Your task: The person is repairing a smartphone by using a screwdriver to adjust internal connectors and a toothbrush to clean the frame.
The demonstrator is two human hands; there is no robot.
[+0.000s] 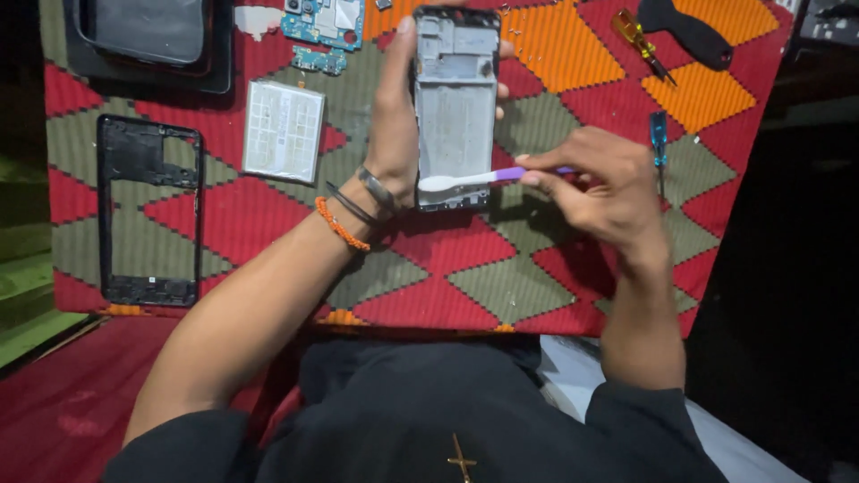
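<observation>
At upper centre, our left hand (394, 134) grips the phone frame (455, 107); our right hand (595, 183) pinches the purple-handled spatula (474, 179). We should keep the blade flat at the frame's lower edge.

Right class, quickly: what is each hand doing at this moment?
Left hand: closed around the grey phone frame.
Right hand: fingers pinching the purple-and-white pry tool.

1 head-worn camera looks steeply down from above the person's chest, facing forward over a patterned woven mat (501, 286). It sits close: both forearms fill the middle, the mat's far edge is cut off at the top.
</observation>
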